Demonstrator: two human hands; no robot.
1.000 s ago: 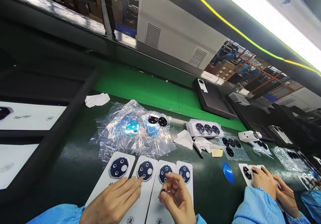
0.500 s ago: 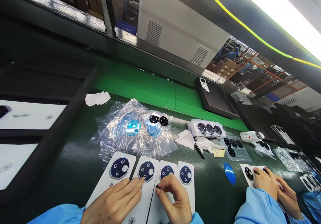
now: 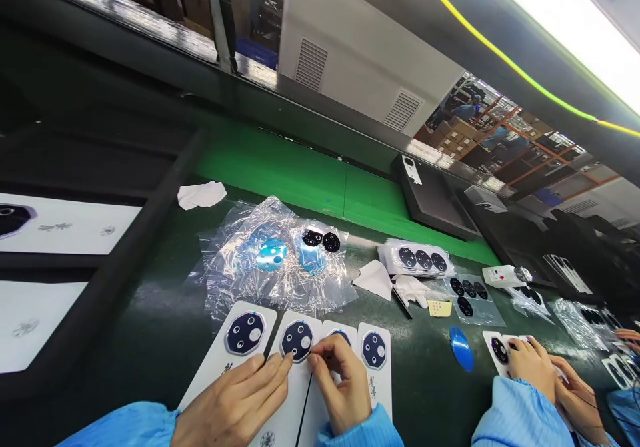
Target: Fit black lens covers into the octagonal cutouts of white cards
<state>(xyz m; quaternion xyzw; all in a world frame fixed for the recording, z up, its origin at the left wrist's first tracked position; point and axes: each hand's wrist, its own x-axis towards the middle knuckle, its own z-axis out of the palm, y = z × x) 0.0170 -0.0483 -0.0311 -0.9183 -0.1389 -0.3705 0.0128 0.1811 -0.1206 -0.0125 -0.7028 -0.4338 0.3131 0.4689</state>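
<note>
Side by side in front of me lie several white panels [image 3: 295,403], each with a dark eight-sided plate near its top. My left hand [image 3: 235,393] rests across the first two panels with its fingers stretched out, the tips by the lower edge of the second dark plate [image 3: 297,340]. At that plate's lower right edge, my right hand [image 3: 343,383] pinches thumb and forefinger together. Whatever is between those fingertips is too small to make out now. The third dark plate [image 3: 337,333] is partly covered by my right hand. The rightmost panel's plate [image 3: 373,350] shows whole.
Beyond the panels lie clear plastic bags [image 3: 235,280] with a blue film disc [image 3: 271,253]. Rightward are a packed stack of black discs [image 3: 417,259], a white cloth [image 3: 374,279] and a blue oval [image 3: 461,348]. A co-worker's hands [image 3: 533,370] work at the right. A dark rack [image 3: 165,213] stands left.
My right hand has moved slightly up and left to the second plate's edge; a small dark bit showed in its pinch before. My left hand stays on the panels. The view has shifted a little.
</note>
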